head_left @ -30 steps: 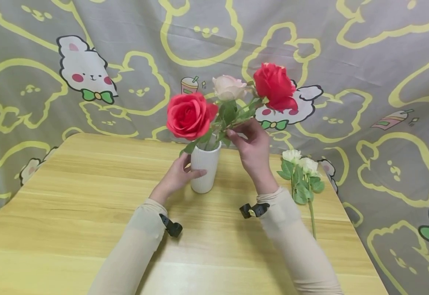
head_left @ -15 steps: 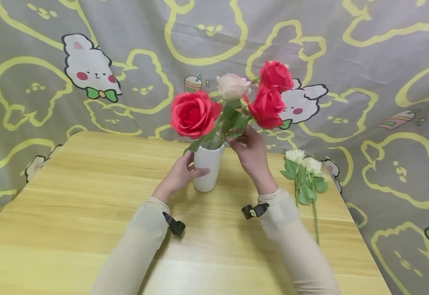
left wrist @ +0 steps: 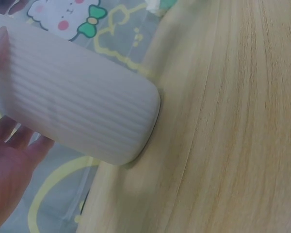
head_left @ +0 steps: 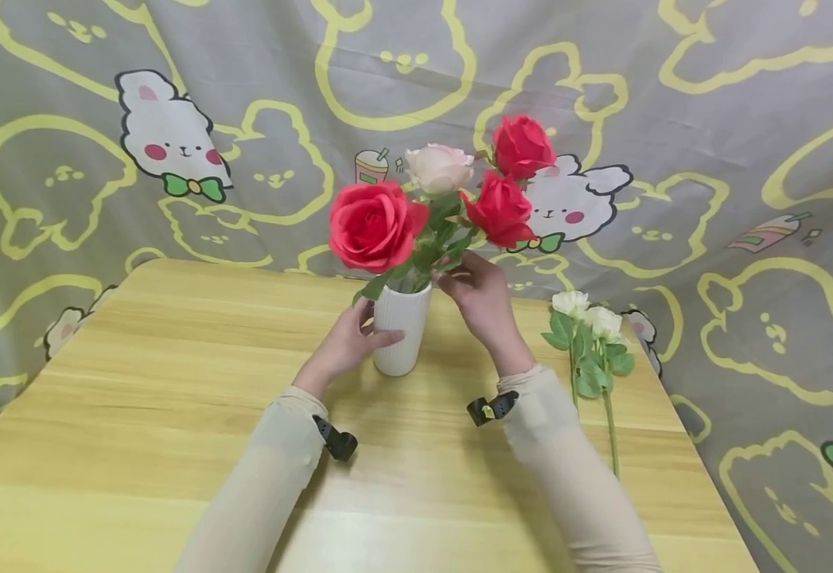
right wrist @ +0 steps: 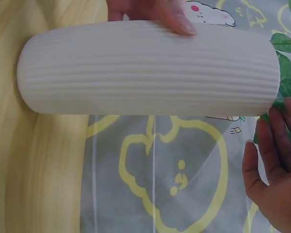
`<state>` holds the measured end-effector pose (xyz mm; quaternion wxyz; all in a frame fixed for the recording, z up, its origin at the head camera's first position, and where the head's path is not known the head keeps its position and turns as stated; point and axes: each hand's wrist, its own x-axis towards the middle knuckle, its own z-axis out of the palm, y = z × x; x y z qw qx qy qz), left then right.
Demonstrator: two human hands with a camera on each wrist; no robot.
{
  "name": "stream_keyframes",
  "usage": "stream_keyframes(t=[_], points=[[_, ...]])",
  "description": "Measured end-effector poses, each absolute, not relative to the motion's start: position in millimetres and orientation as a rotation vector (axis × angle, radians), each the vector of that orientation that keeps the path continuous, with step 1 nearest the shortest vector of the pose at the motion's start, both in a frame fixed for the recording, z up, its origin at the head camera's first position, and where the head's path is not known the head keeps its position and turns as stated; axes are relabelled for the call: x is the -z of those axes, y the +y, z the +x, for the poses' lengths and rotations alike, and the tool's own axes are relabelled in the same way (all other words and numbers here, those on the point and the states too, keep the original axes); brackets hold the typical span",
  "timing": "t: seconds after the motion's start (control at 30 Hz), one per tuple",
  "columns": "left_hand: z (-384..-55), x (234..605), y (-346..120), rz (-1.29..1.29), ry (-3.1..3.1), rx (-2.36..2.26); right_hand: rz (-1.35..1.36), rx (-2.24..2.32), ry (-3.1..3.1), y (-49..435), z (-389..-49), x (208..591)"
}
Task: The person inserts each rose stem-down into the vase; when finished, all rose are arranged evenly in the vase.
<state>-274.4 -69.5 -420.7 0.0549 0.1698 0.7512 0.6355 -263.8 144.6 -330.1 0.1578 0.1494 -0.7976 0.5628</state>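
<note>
A white ribbed vase (head_left: 402,330) stands upright on the table. My left hand (head_left: 348,342) grips it from the left, thumb across its front, as the left wrist view also shows. From the vase rise a large red rose (head_left: 373,227) leaning left and a pale pink rose (head_left: 439,167) behind it. Two smaller red roses (head_left: 500,208) lean right. At the right of the rim, my right hand (head_left: 484,298) pinches among the green stems and leaves below these red blooms. In the right wrist view its fingertips (right wrist: 276,116) are right at the rim, beside leaves.
White roses (head_left: 602,322) with green leaves lie on the right side of the wooden table (head_left: 173,446). A grey curtain (head_left: 258,56) with yellow cartoon outlines hangs close behind the table's back edge.
The red blooms on the right have turned, so two now show apart, and shifted left and lower. My right hand has moved down toward the rim. The left hand still holds the vase.
</note>
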Motion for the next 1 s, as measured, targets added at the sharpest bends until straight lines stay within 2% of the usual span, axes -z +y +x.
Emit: stream_keyframes(t=[0.23,0.53,0.8,1.0], points=[[-274,422,-67,0.514,2.282,-1.929,0.430,-1.590,-2.394,150,-262,331],[-270,422,-66,0.504,2.263,-1.923,0.604,-1.572,-2.365,168,-255,336],[-273,423,-68,0.537,2.243,-1.960,0.536,-1.638,-2.328,191,-250,331],[-275,423,-69,0.536,2.248,-1.970,0.435,-1.514,-2.449,227,-242,326]])
